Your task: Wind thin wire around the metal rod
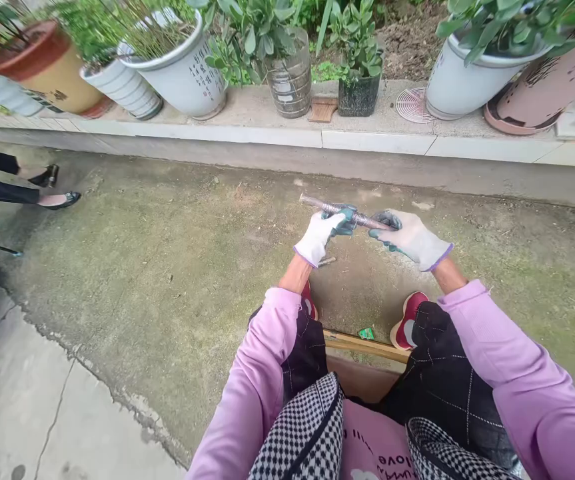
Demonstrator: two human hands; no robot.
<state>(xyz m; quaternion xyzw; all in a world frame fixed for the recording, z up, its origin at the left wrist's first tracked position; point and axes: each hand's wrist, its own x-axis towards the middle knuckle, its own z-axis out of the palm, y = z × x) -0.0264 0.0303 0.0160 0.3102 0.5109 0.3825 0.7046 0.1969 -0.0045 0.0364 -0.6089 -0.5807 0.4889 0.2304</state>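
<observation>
I hold a long threaded metal rod (pixel 317 203) level in front of me, above the concrete ground. My left hand (pixel 324 233), in a white glove with green fingertips, is closed around the rod's middle. My right hand (pixel 410 237), gloved the same way, grips the rod's right end with its fingers wrapped round it. The rod's left end sticks out free to the left of my left hand. A small metal piece (pixel 326 261) lies on the ground under my left wrist.
Several potted plants (pixel 177 60) stand on a raised concrete ledge (pixel 287 133) ahead. Another person's feet in black shoes (pixel 60 200) show at the far left. A wooden frame (pixel 362 347) and a small green scrap (pixel 366 333) lie between my red shoes (pixel 407 320).
</observation>
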